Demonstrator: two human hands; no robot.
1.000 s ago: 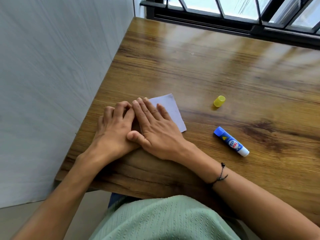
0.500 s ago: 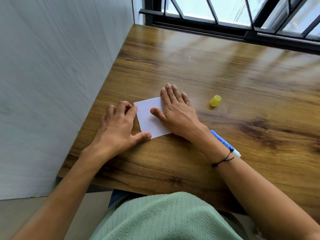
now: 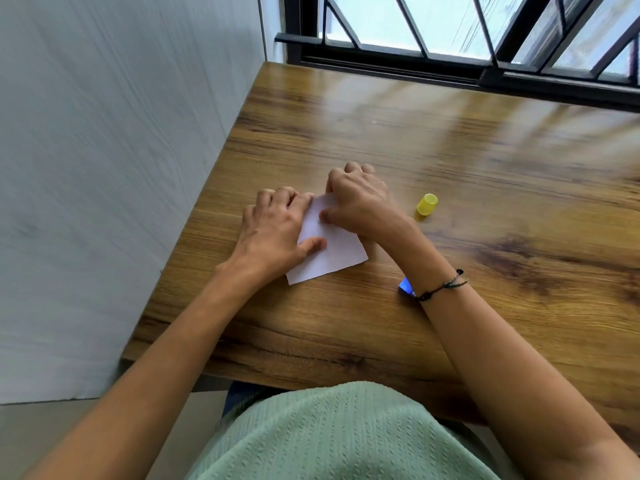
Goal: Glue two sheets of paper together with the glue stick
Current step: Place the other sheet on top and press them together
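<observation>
Hands: left hand point(image 3: 273, 233) flat, right hand point(image 3: 360, 206) curled, both pressing the paper point(image 3: 332, 251).
Paper: near-left on the table point(image 3: 450, 150).
Glue stick point(image 3: 406, 285): uncapped, mostly hidden.
Progress: likely gluing done, pressing remains.

The white paper point(image 3: 329, 252) lies flat on the tabletop point(image 3: 450, 150), turned askew, its far and left edges hidden. The glue stick point(image 3: 406, 285) lies well to its right, only a blue end showing. Its yellow cap point(image 3: 427, 204) stands apart, farther back.
</observation>
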